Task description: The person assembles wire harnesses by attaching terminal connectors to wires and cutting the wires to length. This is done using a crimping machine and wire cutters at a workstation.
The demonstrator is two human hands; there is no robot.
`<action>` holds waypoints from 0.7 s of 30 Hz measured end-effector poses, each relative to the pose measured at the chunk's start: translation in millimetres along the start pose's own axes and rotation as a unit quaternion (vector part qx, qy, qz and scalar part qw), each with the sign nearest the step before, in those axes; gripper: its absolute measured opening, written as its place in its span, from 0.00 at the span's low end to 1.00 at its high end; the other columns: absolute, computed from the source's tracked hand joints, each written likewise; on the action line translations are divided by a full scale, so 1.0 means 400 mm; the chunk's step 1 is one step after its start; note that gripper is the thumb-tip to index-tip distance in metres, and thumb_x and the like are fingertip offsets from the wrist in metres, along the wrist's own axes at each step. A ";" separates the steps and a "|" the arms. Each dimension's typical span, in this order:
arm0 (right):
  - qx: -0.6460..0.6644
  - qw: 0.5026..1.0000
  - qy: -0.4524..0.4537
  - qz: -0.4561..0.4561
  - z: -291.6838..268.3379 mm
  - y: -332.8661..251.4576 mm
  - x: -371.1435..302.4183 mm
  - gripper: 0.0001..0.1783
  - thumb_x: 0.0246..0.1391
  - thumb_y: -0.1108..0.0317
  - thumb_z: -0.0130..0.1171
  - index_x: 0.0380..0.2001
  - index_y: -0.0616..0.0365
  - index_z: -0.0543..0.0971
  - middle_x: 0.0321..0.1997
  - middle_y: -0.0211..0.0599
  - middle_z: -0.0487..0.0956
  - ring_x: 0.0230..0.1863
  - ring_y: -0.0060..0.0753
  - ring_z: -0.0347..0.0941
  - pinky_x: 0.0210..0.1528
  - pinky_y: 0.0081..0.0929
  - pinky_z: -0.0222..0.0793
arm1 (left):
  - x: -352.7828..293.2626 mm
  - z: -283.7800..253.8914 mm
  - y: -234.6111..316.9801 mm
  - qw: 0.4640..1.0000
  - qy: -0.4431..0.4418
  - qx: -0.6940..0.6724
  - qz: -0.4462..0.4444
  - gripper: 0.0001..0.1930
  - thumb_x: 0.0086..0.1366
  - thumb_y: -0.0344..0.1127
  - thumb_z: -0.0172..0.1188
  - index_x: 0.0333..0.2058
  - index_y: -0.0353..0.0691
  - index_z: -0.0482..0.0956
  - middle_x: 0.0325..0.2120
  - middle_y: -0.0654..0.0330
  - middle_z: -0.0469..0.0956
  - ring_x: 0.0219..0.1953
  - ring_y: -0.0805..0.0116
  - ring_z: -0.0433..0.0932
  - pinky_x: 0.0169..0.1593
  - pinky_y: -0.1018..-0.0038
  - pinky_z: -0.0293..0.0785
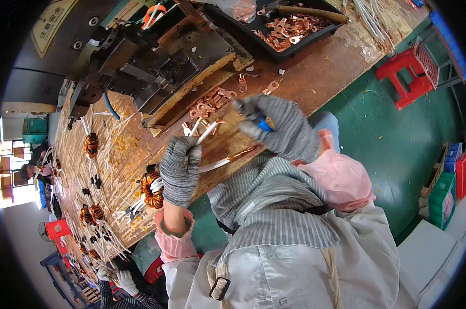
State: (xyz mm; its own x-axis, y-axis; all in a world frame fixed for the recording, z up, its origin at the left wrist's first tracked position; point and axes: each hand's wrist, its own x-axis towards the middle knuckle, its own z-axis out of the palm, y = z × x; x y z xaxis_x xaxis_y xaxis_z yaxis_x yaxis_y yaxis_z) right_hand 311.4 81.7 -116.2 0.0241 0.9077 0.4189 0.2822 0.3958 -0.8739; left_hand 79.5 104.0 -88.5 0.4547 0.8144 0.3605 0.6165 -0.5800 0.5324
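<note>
My left hand (180, 170), in a grey knit glove, is closed around white sleeved leads that run from a copper-wound ring coil (151, 189) lying on the wooden bench (315, 72). One lead (227, 160) sticks out to the right and ends in a copper lug. My right hand (279, 127), also gloved, grips a small tool with a blue handle (264, 124) just above that lead. A loose pile of copper lugs (208, 103) lies on the bench just beyond both hands.
A dark metal press machine (161, 56) stands behind the pile. A black tray (289, 28) holds more copper lugs. Several wound coils (91, 145) line the bench to the left. A red stool (410, 74) stands on the green floor. Another person's gloved hands (117, 278) work at lower left.
</note>
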 end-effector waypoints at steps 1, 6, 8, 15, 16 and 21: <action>-0.006 1.000 -0.014 -0.023 0.025 -0.002 0.005 0.15 0.45 0.63 0.60 0.35 0.59 0.73 0.28 0.39 0.73 0.29 0.37 0.72 0.32 0.28 0.68 | -0.001 -0.001 0.003 1.000 0.002 -0.002 0.003 0.05 0.55 0.26 0.57 0.31 0.37 0.73 0.25 0.57 0.71 0.26 0.63 0.72 0.32 0.74 0.69; -0.012 1.000 0.006 -0.025 0.081 -0.036 0.023 0.14 0.43 0.66 0.64 0.35 0.58 0.76 0.29 0.34 0.78 0.32 0.24 0.75 0.35 0.21 0.70 | -0.013 0.001 -0.010 0.999 0.011 -0.021 0.031 0.05 0.55 0.26 0.57 0.32 0.37 0.73 0.25 0.56 0.71 0.28 0.63 0.72 0.34 0.74 0.69; 0.075 0.997 0.012 0.023 0.090 -0.039 0.028 0.13 0.44 0.66 0.63 0.33 0.58 0.77 0.25 0.32 0.77 0.28 0.22 0.73 0.32 0.20 0.69 | -0.019 0.000 -0.017 0.999 0.003 -0.045 0.016 0.05 0.55 0.26 0.57 0.32 0.37 0.73 0.26 0.56 0.72 0.28 0.62 0.73 0.34 0.73 0.70; 0.085 0.992 -0.037 0.081 0.069 -0.055 0.040 0.12 0.49 0.61 0.59 0.29 0.60 0.76 0.19 0.26 0.71 0.22 0.17 0.66 0.25 0.19 0.64 | -0.004 0.038 0.016 0.992 0.012 -0.129 -0.007 0.10 0.57 0.28 0.55 0.39 0.38 0.75 0.26 0.58 0.74 0.29 0.68 0.74 0.35 0.77 0.69; 0.189 0.967 -0.072 0.156 0.061 -0.058 0.041 0.13 0.50 0.60 0.58 0.28 0.60 0.75 0.19 0.27 0.70 0.22 0.17 0.66 0.26 0.18 0.64 | -0.005 0.039 0.013 0.991 0.010 -0.130 -0.004 0.10 0.57 0.28 0.55 0.39 0.38 0.75 0.26 0.58 0.74 0.29 0.68 0.74 0.35 0.77 0.69; 0.412 0.867 -0.096 0.264 0.070 -0.039 0.045 0.14 0.51 0.57 0.57 0.24 0.57 0.74 0.19 0.26 0.70 0.22 0.16 0.66 0.26 0.16 0.63 | -0.009 0.049 -0.010 0.977 0.030 -0.208 -0.026 0.09 0.57 0.28 0.55 0.38 0.37 0.76 0.26 0.59 0.74 0.29 0.70 0.74 0.35 0.77 0.69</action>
State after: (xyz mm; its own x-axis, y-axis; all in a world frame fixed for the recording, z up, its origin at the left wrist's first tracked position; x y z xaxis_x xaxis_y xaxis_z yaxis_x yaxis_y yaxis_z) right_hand 280.6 95.9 -101.9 -0.2405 0.9679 -0.0730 -0.5033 -0.1887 -0.8432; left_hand 87.8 103.0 -107.0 0.3833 0.8498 0.3618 0.3172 -0.4891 0.8125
